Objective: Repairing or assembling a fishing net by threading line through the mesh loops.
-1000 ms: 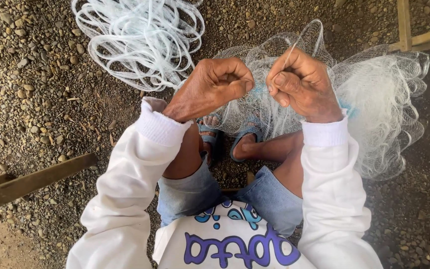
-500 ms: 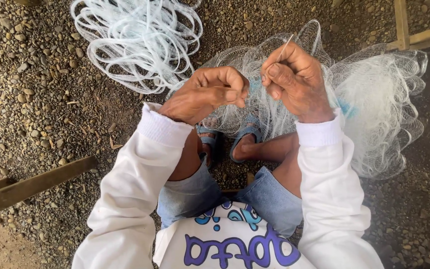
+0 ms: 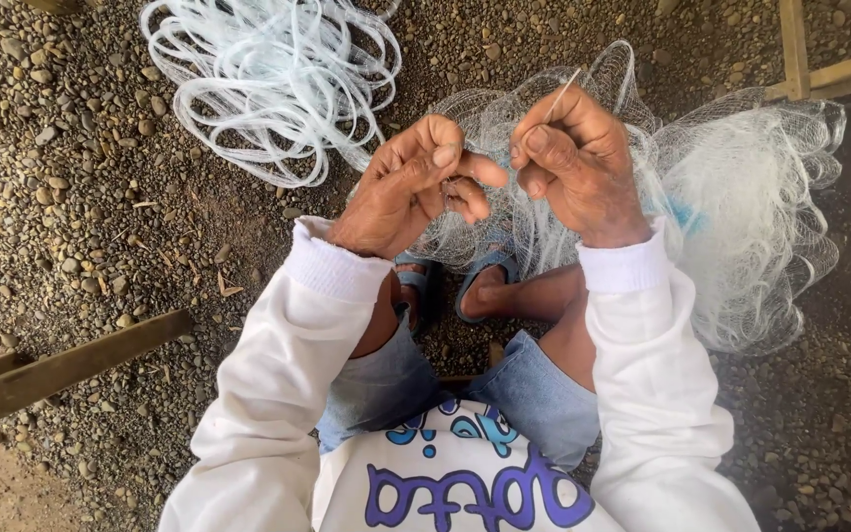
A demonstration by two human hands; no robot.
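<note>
A fine, pale fishing net (image 3: pixel 751 212) lies bunched over my feet and spills to the right on the gravel. My left hand (image 3: pixel 416 187) pinches a bit of the net's mesh between thumb and fingers. Just to its right, my right hand (image 3: pixel 573 163) is closed around a thin netting needle (image 3: pixel 561 97) whose tip sticks up above the knuckles. The two hands are almost touching above the net. I wear white long sleeves and denim shorts.
A loose coil of white cord (image 3: pixel 268 79) lies on the gravel at upper left. A wooden beam (image 3: pixel 61 369) runs along the lower left. More wooden slats (image 3: pixel 810 69) stand at the upper right. My sandalled feet (image 3: pixel 480 281) rest under the net.
Both hands have lifted slightly and drawn closer together. The right hand has turned, so the needle tip points up and to the right.
</note>
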